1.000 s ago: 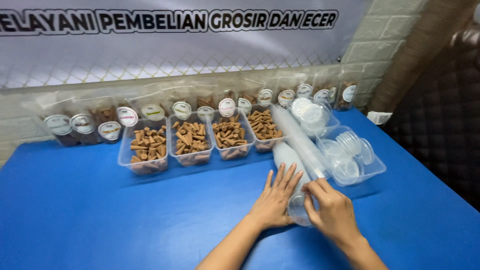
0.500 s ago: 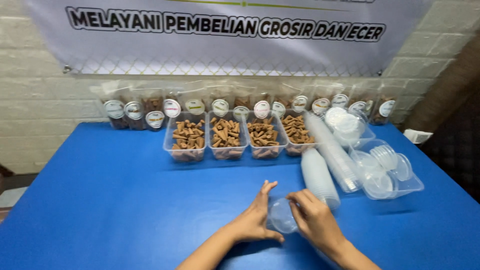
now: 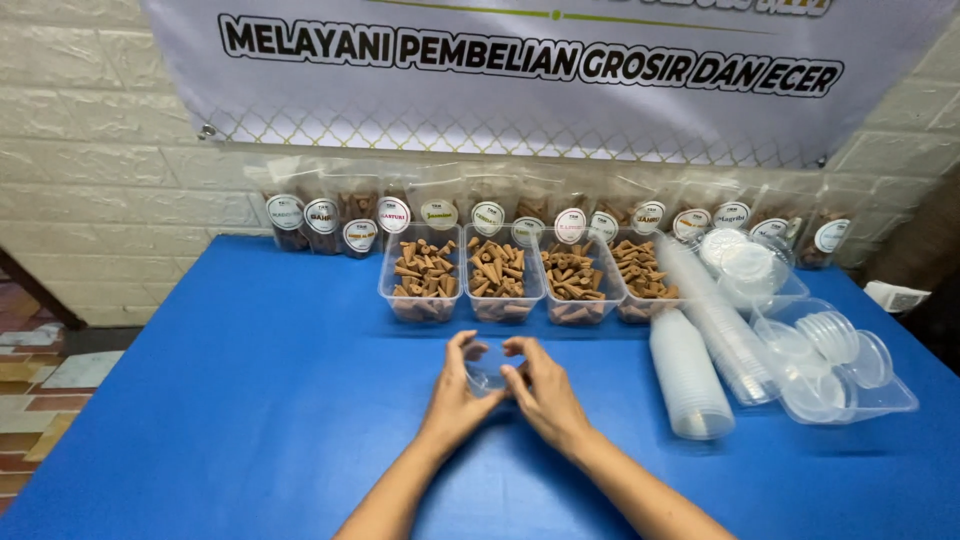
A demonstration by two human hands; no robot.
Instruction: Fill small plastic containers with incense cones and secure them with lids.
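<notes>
Both of my hands hold one small clear plastic cup [image 3: 488, 367] just above the blue table [image 3: 240, 400], in the middle. My left hand [image 3: 455, 392] grips its left side and my right hand [image 3: 543, 392] its right side, fingers curled round the rim. Behind the cup stands a row of clear tubs [image 3: 421, 283] filled with brown cone-shaped pieces. To the right lie two long stacks of clear cups [image 3: 690, 375] on their sides.
Sealed pouches with round labels [image 3: 322, 222] line the back of the table against a brick wall with a white banner [image 3: 560, 70]. A clear tray of round lids [image 3: 835, 365] sits at the right, beside a small white object [image 3: 893, 296] near the table's edge.
My hands moved left from the lying cup stack to the table's middle, bringing one cup with them. The camera has tilted up and shifted left.
</notes>
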